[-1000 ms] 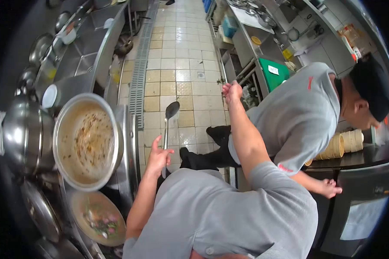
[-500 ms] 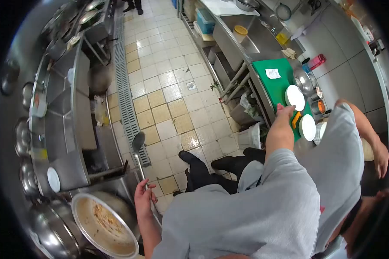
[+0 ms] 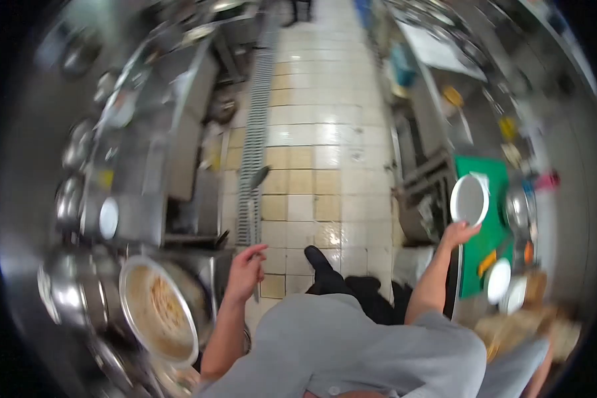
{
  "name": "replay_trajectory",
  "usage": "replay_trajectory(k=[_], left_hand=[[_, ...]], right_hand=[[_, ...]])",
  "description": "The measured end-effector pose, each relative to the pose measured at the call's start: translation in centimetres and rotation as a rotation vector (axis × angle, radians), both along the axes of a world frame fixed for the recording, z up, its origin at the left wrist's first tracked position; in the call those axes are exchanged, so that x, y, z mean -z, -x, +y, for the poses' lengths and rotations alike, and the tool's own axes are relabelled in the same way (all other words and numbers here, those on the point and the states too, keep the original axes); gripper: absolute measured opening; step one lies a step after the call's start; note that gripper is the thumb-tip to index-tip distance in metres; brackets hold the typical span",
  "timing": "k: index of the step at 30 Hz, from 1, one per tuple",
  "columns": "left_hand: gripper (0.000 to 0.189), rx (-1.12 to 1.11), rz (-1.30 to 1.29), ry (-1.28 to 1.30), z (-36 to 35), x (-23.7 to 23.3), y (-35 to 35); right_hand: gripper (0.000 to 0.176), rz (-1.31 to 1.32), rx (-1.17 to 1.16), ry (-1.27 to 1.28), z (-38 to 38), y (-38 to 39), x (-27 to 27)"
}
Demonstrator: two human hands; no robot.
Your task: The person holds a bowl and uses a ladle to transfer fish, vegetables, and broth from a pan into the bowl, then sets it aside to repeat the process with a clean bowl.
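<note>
My left hand [image 3: 247, 272] is closed around the handle of a long metal spoon [image 3: 260, 178], its index finger stretched forward. The spoon's dark bowl end hangs over the floor by the drain. At the right, my right hand [image 3: 461, 232] pinches the near rim of a white bowl [image 3: 471, 201]. The bowl is tilted, its inside towards me, above the edge of a green cutting board [image 3: 483, 242]. On the board, beside my right hand, lies a yellow-handled tool [image 3: 487, 261], perhaps a knife. Another white bowl [image 3: 497, 281] stands near the board's close end.
A large pot [image 3: 196, 318] with food residue stands at my left, beside shiny metal pots [image 3: 76, 285]. A floor drain grate [image 3: 253, 126] runs along the left counter. At the right, a co-worker's grey sleeve [image 3: 521, 365] is close by. A person's legs [image 3: 298, 10] show far ahead.
My right hand has lifted the white bowl off the board area towards me and tilted it. My view has turned right to left; the left hand still holds the spoon. The co-worker has shifted lower in view.
</note>
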State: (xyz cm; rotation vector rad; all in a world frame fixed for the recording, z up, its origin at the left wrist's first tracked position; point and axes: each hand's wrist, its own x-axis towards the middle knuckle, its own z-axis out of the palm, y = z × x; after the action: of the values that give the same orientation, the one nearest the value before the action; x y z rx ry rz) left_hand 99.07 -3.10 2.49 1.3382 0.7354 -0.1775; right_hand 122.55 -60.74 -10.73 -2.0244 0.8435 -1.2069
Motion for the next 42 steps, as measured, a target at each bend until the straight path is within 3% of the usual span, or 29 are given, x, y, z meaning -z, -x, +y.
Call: replay_trajectory(k=[1, 2, 4, 6, 7, 8, 9, 10, 12, 15, 18, 19, 20, 21, 22, 23, 29, 32, 36, 39, 42], left_hand=[[0.036, 0.021, -0.01, -0.019, 0.0, -0.4, -0.2], [0.038, 0.049, -0.022, -0.036, 0.1, -1.0, -0.7], [0.044, 0.069, -0.086, -0.089, 0.1, -4.1, -1.4], [0.052, 0.103, -0.134, -0.178, 0.5, -6.5, -1.0], [0.063, 0.053, -0.327, -0.032, 0.7, -3.8, -0.4], [0.074, 0.026, -0.345, 0.026, 0.6, -5.9, 0.0], [0.08, -0.045, -0.374, -0.08, -0.5, -6.3, 0.5], [0.088, -0.042, -0.365, -0.143, 0.2, -10.9, 2.6], [0.075, -0.115, -0.377, -0.328, 0.4, -11.4, 5.3], [0.044, -0.407, -0.494, -0.292, 0.9, -13.3, 10.9], [0.037, -0.69, -0.484, -0.353, 1.3, -12.9, 17.4], [0.038, -0.747, -0.565, -0.411, 1.9, -13.2, 20.5], [0.037, -0.799, -0.524, -0.233, 2.2, -13.9, 23.6], [0.035, -0.841, -0.485, -0.055, 2.1, -16.1, 27.6], [0.034, -0.864, -0.502, -0.008, 2.0, -16.6, 31.0], [0.033, -0.883, -0.517, 0.036, 1.8, -16.9, 34.0], [0.03, -1.244, -0.514, 0.273, -1.5, -16.2, 46.2], [0.042, -1.386, -0.681, 0.352, -3.1, -15.0, 51.3], [0.067, -1.551, -0.888, 0.452, -6.4, -12.5, 57.6], [0.077, -1.789, -0.91, 0.261, -8.7, -9.6, 63.3], [0.061, -2.263, -0.651, -0.06, -11.5, -6.2, 68.6]], right_hand=[[0.056, 0.063, -0.045, 0.119, 1.9, -1.8, 1.9], [0.058, -0.122, -0.34, -0.247, 5.7, -3.8, 1.6], [0.056, -0.028, -0.804, -1.1, 15.6, -4.2, -3.7], [0.047, 0.138, -0.88, -1.185, 24.5, -3.0, -7.1], [0.044, 0.201, -1.077, -1.175, 28.3, -1.7, -8.1], [0.04, 0.277, -1.278, -1.165, 31.7, -0.6, -9.3], [0.038, 0.332, -1.382, -1.149, 35.4, 2.1, -12.8], [0.037, 0.378, -1.47, -1.128, 39.4, 5.8, -16.2], [0.034, 0.544, -1.684, -1.011, 43.9, 10.6, -19.6], [0.046, 0.657, -1.996, -0.83, 47.9, 16.6, -22.7], [0.052, 0.697, -2.306, -0.791, 49.8, 21.9, -24.1], [0.054, 0.78, -2.414, -1.015, 50.7, 24.2, -24.4], [0.057, 0.866, -2.496, -1.259, 51.6, 26.7, -24.6], [0.059, 0.952, -2.551, -1.52, 52.7, 29.3, -24.9], [0.062, 1.101, -2.239, -1.513, 54.5, 32.6, -24.5], [0.06, 1.218, -2.148, -1.551, 56.2, 35.6, -23.8], [0.052, 1.969, -2.163, -1.649, 63.2, 51.0, -20.8], [0.048, 2.235, -2.184, -1.404, 66.8, 57.5, -19.7], [0.043, 2.461, -2.287, -0.636, 71.7, 64.2, -18.6], [0.039, 2.338, -2.369, 0.159, 74.4, 66.5, -22.1], [0.033, 1.811, -2.625, 0.979, 79.5, 65.4, -20.0]])
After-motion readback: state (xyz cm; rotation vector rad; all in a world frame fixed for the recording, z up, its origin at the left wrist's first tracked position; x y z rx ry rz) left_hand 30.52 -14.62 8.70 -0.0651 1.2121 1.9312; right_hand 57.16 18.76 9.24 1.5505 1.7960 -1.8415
